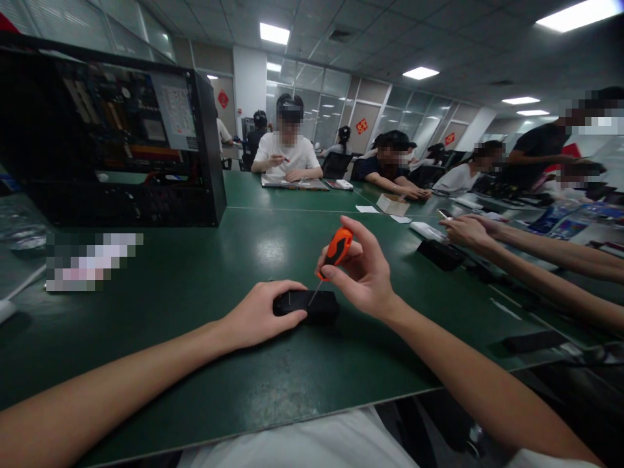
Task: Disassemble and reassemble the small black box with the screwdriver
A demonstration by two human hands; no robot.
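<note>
On the green table (pixel 195 273), a small flat black device (pixel 312 304) lies.

Single head-worn view here, looking forward and down from just above the hands, close over the green tabletop (pixel 195 279), with the room beyond stretching away behind.

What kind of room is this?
Probably an electronics repair or assembly workroom: an opened computer case stands on the long green table, the right hand works a screwdriver on a small black device, and other people sit working alongside.
</note>
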